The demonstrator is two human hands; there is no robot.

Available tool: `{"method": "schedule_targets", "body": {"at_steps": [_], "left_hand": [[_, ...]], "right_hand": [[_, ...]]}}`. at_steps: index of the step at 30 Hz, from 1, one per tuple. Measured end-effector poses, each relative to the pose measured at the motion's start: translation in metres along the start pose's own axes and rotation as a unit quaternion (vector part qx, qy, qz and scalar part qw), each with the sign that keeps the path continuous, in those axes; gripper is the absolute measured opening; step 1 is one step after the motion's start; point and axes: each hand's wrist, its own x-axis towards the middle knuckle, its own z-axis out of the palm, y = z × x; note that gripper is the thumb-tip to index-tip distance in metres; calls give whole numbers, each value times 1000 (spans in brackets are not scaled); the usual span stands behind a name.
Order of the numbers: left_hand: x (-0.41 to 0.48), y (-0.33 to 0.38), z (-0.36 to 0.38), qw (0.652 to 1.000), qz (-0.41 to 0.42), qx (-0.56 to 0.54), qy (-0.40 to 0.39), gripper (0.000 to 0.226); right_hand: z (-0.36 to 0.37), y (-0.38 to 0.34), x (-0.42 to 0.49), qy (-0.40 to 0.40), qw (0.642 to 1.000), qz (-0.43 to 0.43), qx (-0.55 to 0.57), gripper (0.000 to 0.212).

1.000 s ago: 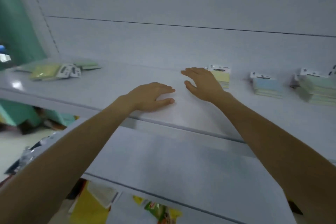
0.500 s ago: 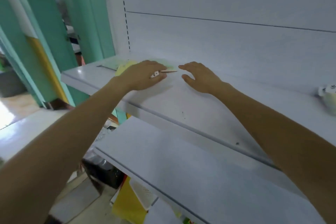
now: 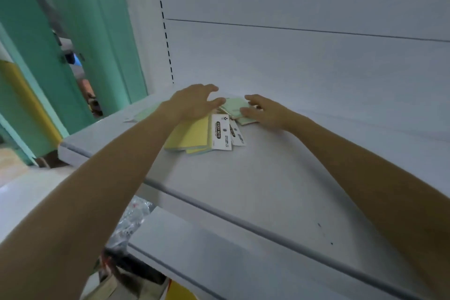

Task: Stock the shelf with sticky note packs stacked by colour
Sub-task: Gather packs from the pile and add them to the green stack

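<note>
A loose pile of sticky note packs lies at the left end of the white shelf. Yellow packs with white header cards face me; pale green packs lie behind them. My left hand hovers over the back of the yellow packs, fingers spread. My right hand rests on the green packs, thumb against their near edge and fingers over the top; whether it grips them is unclear. Another pale green pack lies flat to the left, partly hidden by my left forearm.
The shelf's left edge drops off beside a teal pillar. A lower white shelf juts out below. Clear plastic wrapping and yellow items show beneath it. The white back panel closes the rear.
My view has swung left along the shelf, away from the stacked packs on the right. Both hands have travelled to the loose pile at the left end and now touch it.
</note>
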Motion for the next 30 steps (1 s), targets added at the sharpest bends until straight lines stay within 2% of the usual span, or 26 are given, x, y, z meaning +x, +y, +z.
{"method": "schedule_targets", "body": {"at_steps": [4, 10, 16, 19, 22, 24, 27, 30], "left_hand": [[30, 7, 7, 999, -8, -4, -40, 72], [56, -5, 9, 991, 48, -94, -84, 64], [66, -12, 9, 955, 62, -274, -92, 61], [63, -7, 9, 931, 42, -350, -91, 65], [61, -2, 6, 899, 20, -425, -101, 64], [62, 0, 6, 886, 9, -451, -109, 61], [63, 3, 12, 881, 2, -463, -99, 48], [61, 8, 16, 866, -1, -493, -82, 39]], "right_hand": [[2, -1, -1, 15, 997, 51, 59, 69], [9, -10, -4, 40, 992, 81, 84, 75], [12, -13, -4, 112, 985, 79, 106, 77], [8, -10, -8, 128, 978, 91, 136, 68], [0, -1, -15, 135, 964, 111, 202, 41], [-4, 7, -20, 123, 954, 114, 249, 31], [-8, 12, -28, 125, 943, 117, 286, 29], [-11, 15, -28, 150, 942, 126, 272, 35]]}}
